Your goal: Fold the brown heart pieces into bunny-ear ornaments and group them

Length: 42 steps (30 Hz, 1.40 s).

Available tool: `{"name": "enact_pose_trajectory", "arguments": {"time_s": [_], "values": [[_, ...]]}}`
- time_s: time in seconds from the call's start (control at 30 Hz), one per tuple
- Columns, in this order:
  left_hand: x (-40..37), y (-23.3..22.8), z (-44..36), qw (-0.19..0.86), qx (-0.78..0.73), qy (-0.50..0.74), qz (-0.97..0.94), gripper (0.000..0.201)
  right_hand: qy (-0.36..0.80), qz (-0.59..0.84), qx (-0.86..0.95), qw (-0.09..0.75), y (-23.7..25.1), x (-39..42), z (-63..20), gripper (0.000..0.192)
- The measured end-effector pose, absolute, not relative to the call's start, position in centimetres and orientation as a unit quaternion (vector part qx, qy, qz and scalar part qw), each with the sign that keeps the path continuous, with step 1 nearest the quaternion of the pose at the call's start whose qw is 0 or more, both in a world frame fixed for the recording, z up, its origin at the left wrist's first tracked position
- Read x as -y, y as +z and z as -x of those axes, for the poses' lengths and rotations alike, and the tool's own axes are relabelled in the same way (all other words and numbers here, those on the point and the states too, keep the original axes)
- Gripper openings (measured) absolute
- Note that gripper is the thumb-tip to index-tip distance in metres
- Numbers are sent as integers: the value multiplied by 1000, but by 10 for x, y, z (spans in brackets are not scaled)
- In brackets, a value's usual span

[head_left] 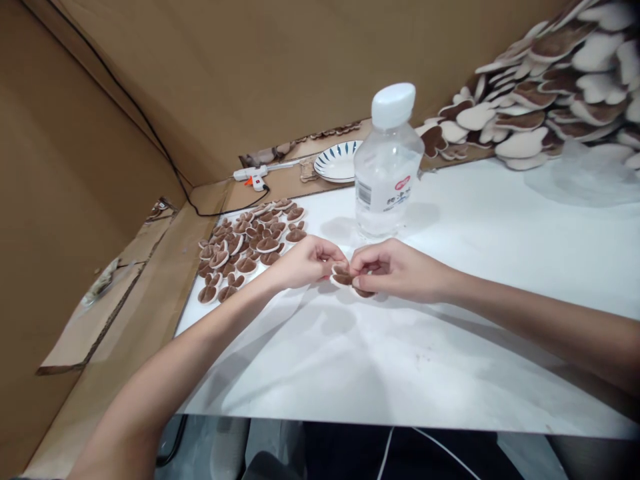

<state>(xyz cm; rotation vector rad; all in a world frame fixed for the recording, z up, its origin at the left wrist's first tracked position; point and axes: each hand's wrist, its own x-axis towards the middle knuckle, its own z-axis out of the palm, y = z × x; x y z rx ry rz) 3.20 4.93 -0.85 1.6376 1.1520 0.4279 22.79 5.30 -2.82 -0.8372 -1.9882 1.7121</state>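
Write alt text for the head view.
Left hand and right hand pinch one small brown-and-white piece between them over a white table. Behind: clear water bottle; left: pile of similar pieces.

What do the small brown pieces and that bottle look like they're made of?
The piece pinched between left hand and right hand looks like soft, matte brown fabric or foam with a white rim; exact material unclear. The bottle is clear glossy plastic, see-through, with a white cap.
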Motion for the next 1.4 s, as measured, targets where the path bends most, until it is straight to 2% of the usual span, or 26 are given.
{"name": "enact_pose_trajectory", "arguments": {"time_s": [0.17, 0.3, 0.53, 0.73, 1.0, 1.23, 1.4], "values": [[-66, -6, -30, 557, -442, 129, -691, 17, 618, 312, 704, 159, -32, -54, -228, 7], [-77, 2, -31, 547, -426, 56, -719, 17, 620, 311, 706, 143, -32, -55, -228, 6], [-80, 27, -53, 352, -456, -48, -816, 16, 610, 329, 706, 148, -40, -58, -228, 9], [-52, 29, -60, 265, -542, 42, -796, 14, 587, 370, 699, 172, -32, -58, -230, 10], [1, 18, -55, 158, -535, 143, -817, 22, 559, 370, 707, 228, -24, -55, -227, 14], [7, 5, -44, 188, -535, 208, -797, 18, 572, 388, 682, 239, -20, -52, -227, 13], [1, -6, -39, 285, -556, 243, -742, 22, 601, 368, 668, 239, -21, -53, -227, 12]]}}
